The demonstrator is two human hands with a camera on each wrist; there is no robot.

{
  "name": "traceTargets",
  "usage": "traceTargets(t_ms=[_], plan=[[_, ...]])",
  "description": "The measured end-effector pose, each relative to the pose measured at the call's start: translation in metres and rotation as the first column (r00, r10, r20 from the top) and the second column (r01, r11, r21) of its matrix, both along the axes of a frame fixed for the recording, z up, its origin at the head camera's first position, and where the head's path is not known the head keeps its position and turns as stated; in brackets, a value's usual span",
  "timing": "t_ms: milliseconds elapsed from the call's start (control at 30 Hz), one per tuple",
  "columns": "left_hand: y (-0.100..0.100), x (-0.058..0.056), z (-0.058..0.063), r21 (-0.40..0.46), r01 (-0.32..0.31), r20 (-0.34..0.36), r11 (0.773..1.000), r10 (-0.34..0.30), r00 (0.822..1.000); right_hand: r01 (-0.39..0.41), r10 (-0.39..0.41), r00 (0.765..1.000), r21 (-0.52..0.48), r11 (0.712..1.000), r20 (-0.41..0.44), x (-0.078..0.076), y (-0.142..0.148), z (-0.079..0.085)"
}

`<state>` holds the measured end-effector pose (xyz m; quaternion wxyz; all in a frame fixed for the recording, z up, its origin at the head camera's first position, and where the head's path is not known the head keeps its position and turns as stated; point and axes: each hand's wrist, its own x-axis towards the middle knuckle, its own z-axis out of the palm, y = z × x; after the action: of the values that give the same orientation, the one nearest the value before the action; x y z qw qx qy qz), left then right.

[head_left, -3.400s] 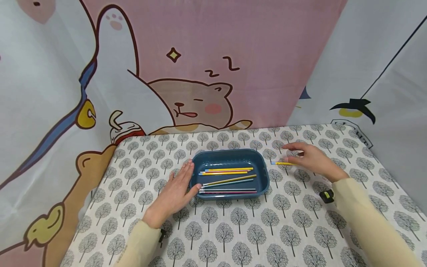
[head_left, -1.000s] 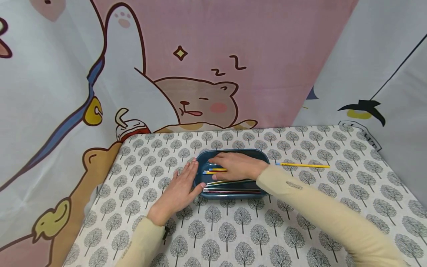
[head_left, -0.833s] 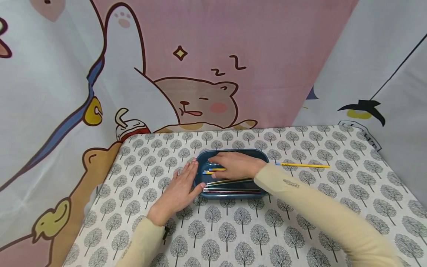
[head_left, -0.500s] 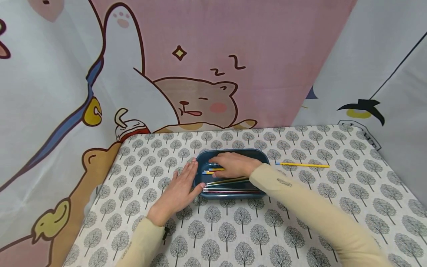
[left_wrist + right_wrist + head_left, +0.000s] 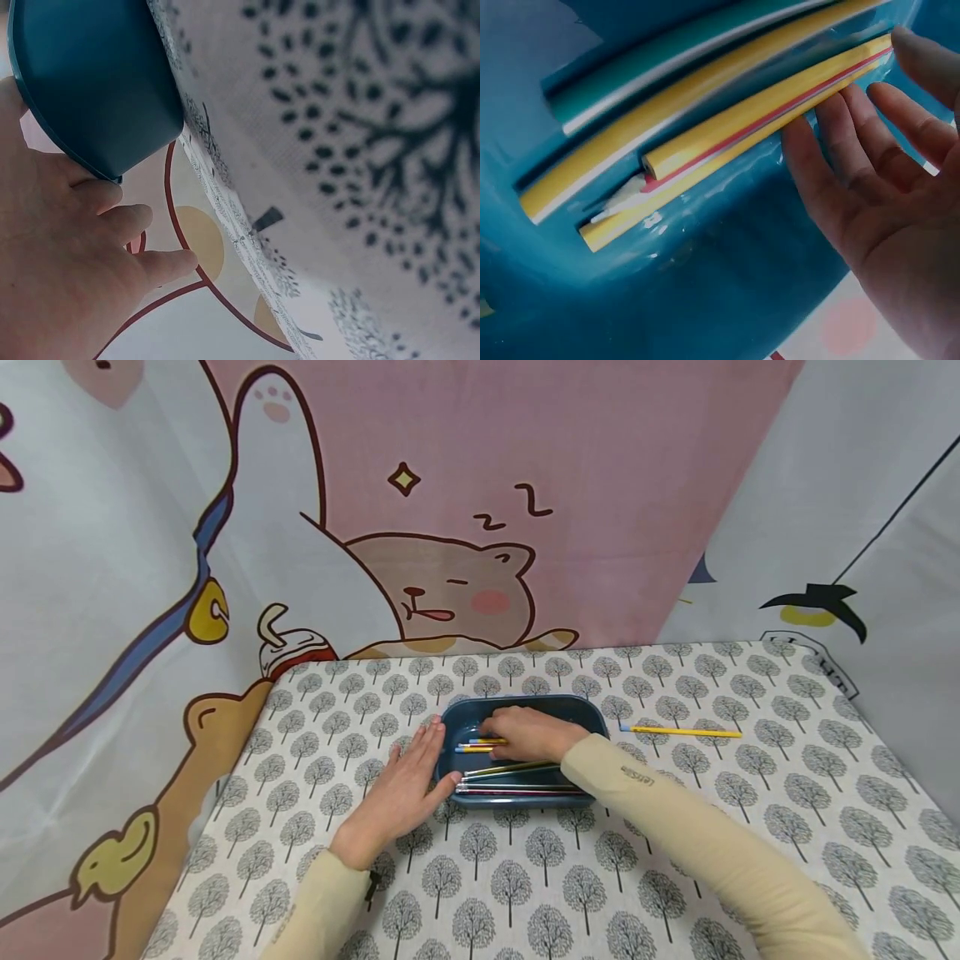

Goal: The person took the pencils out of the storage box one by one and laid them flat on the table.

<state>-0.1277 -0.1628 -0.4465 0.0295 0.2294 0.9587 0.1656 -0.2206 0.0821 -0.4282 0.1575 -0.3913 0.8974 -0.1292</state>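
A dark blue plastic tray [image 5: 525, 803] sits on the patterned cloth. My left hand [image 5: 397, 793] lies along its left end, fairly straight fingers touching the rim and thumb at the near corner. In the left wrist view those fingers rest against the tray's outer wall [image 5: 97, 82]. Inside the tray, my right hand [image 5: 531, 735] holds a small bundle of yellow and red pencils [image 5: 757, 120], fingertips on one side and thumb on the other. Gold and green pencils [image 5: 667, 82] lie alongside. Darker pencils [image 5: 517, 790] lie near the front wall.
One yellow pencil [image 5: 681, 732] lies on the tree-print tablecloth [image 5: 585, 893], right of the tray. A cartoon-print curtain [image 5: 600, 485] hangs behind the table and along both sides.
My right hand has gone from the loose pencil at right into the tray. Over the last half second its fingers have drawn closer around the yellow and red pencils. My left hand stays put.
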Motion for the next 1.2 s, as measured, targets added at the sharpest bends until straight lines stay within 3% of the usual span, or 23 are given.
traceTargets(t_ms=[400, 1200], plan=[[0.001, 0.0, -0.002, 0.014, -0.005, -0.021, 1.0, 0.005, 1.0, -0.007, 0.005, 0.996, -0.022, 1.0, -0.084, -0.001, 0.0, -0.01], [0.001, 0.001, -0.003, 0.028, -0.01, -0.024, 1.0, 0.011, 1.0, 0.07, -0.073, 0.996, -0.055, 0.996, -0.054, -0.001, -0.002, -0.012]])
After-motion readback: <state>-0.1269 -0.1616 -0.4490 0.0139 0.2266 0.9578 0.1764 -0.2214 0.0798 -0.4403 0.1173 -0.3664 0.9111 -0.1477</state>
